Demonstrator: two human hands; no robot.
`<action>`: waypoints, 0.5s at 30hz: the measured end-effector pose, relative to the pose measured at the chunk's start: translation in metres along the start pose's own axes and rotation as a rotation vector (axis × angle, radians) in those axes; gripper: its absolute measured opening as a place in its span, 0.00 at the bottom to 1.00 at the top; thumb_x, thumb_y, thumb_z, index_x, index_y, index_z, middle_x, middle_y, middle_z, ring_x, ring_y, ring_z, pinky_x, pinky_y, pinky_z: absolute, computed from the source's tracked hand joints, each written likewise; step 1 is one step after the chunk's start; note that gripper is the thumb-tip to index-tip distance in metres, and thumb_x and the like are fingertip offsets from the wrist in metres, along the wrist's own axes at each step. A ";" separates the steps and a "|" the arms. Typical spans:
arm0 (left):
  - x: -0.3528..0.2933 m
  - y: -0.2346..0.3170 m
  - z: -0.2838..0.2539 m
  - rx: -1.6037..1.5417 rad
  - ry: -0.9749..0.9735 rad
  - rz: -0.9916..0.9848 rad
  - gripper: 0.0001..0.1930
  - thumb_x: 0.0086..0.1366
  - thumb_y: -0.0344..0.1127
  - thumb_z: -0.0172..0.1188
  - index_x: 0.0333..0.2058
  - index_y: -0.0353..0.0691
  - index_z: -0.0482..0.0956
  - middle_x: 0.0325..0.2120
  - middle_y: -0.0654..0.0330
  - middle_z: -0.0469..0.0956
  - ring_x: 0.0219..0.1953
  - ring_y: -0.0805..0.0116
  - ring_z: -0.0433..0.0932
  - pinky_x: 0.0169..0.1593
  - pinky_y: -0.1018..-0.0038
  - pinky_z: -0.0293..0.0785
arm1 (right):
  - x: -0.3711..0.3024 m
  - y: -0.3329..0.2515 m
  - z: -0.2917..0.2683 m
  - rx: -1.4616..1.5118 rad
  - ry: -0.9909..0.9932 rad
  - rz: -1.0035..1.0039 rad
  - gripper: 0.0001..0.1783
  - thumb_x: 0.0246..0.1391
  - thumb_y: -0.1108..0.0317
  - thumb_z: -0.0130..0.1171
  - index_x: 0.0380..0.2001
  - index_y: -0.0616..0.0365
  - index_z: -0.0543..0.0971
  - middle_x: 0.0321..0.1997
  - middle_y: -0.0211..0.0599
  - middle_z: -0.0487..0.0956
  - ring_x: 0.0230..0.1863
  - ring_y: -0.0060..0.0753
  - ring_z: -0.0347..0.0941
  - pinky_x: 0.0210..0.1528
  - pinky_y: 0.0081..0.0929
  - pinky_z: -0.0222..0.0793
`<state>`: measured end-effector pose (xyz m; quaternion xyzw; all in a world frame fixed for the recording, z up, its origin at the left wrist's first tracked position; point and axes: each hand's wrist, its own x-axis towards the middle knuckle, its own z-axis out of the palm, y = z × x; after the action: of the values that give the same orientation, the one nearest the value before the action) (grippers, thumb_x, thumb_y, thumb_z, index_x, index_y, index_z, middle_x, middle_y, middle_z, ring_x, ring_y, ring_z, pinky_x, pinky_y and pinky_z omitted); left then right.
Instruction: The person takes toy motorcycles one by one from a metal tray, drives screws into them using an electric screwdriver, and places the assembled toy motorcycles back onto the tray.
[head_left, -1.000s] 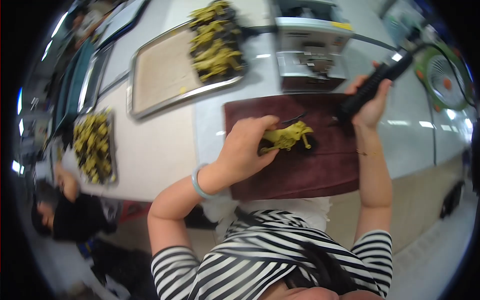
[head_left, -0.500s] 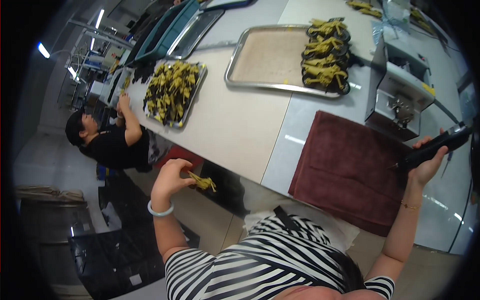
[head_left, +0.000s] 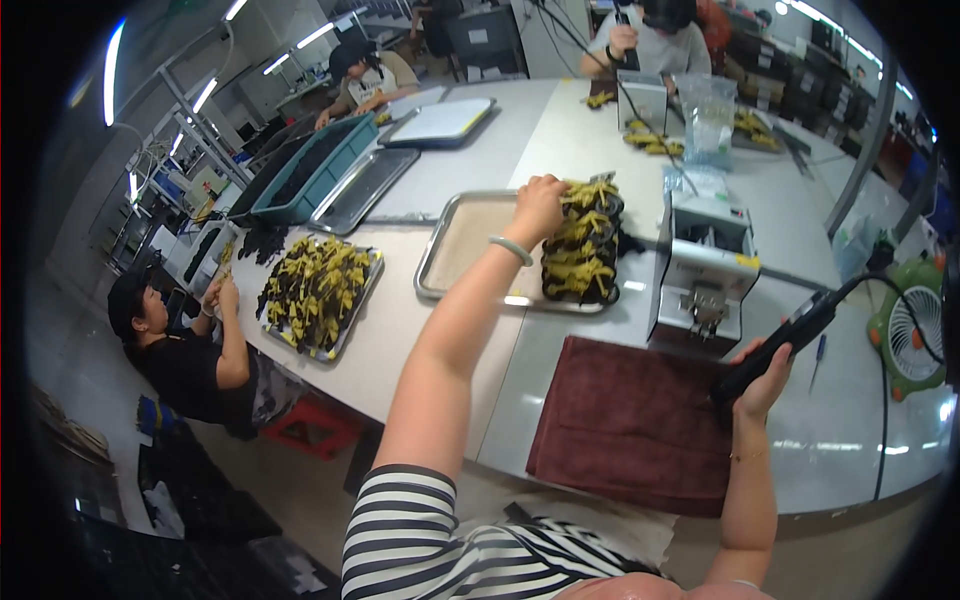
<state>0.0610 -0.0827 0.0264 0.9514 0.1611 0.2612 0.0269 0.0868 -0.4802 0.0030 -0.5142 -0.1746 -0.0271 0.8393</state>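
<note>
1. Head view: the left hand (head_left: 541, 207), half a second ago low off the near edge of the table (head_left: 395, 300) with a yellow piece in its fingers, now reaches over the metal tray (head_left: 470, 235); this puts it, I judge, within touch of the row there.
2. The left hand's fingers bend down at the row's far end; how widely they part, and whether they hold anything, I cannot tell.
3. The right hand (head_left: 766, 385) is closed round a corded black power driver (head_left: 785, 341); the driver's lower end overlaps the maroon cloth (head_left: 630, 430) in view.
4. The motorcycle models (head_left: 580, 272) crowd the tray's right part, close side by side; their bodies are yellow, their wheels black; finer detail is too small to read.
</note>
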 end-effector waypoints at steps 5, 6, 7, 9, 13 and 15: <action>0.033 0.014 0.012 -0.006 -0.318 -0.051 0.22 0.46 0.29 0.59 0.44 0.50 0.75 0.43 0.62 0.71 0.50 0.58 0.64 0.52 0.59 0.59 | -0.004 -0.007 0.003 -0.005 -0.014 -0.020 0.34 0.58 0.44 0.40 0.57 0.59 0.56 0.21 0.32 0.66 0.19 0.22 0.65 0.23 0.19 0.64; 0.036 0.014 0.012 0.020 -0.294 -0.016 0.23 0.45 0.30 0.62 0.43 0.50 0.75 0.43 0.62 0.71 0.50 0.58 0.64 0.52 0.60 0.59 | -0.004 -0.008 0.004 -0.003 -0.005 -0.012 0.34 0.57 0.44 0.41 0.57 0.58 0.56 0.21 0.31 0.66 0.19 0.21 0.64 0.22 0.18 0.64; 0.038 0.013 0.013 0.046 -0.272 0.019 0.24 0.43 0.31 0.64 0.43 0.50 0.74 0.43 0.63 0.72 0.50 0.58 0.65 0.52 0.62 0.59 | -0.003 -0.008 0.005 0.003 -0.013 -0.012 0.34 0.57 0.44 0.41 0.57 0.58 0.56 0.21 0.31 0.66 0.19 0.21 0.64 0.22 0.18 0.64; 0.039 0.008 0.014 0.026 -0.255 0.002 0.22 0.43 0.31 0.64 0.42 0.49 0.74 0.42 0.63 0.72 0.49 0.59 0.65 0.52 0.62 0.59 | -0.002 -0.010 0.007 -0.004 -0.015 -0.018 0.34 0.57 0.44 0.41 0.57 0.58 0.57 0.21 0.30 0.66 0.18 0.21 0.64 0.23 0.18 0.63; 0.030 0.006 0.023 -0.026 -0.121 0.081 0.19 0.46 0.29 0.61 0.40 0.47 0.73 0.40 0.62 0.73 0.49 0.59 0.66 0.51 0.63 0.58 | -0.001 -0.009 0.005 -0.014 -0.011 -0.005 0.33 0.59 0.45 0.39 0.57 0.61 0.55 0.22 0.33 0.67 0.19 0.24 0.65 0.24 0.20 0.64; 0.026 0.007 0.023 0.000 -0.077 0.092 0.18 0.48 0.28 0.57 0.41 0.46 0.72 0.40 0.61 0.71 0.48 0.59 0.65 0.52 0.63 0.57 | -0.001 -0.009 0.005 -0.003 -0.021 -0.004 0.33 0.59 0.46 0.39 0.57 0.60 0.55 0.22 0.33 0.66 0.19 0.24 0.65 0.24 0.21 0.65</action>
<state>0.0962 -0.0804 0.0201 0.9671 0.1159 0.2253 0.0209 0.0826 -0.4798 0.0122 -0.5154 -0.1845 -0.0238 0.8365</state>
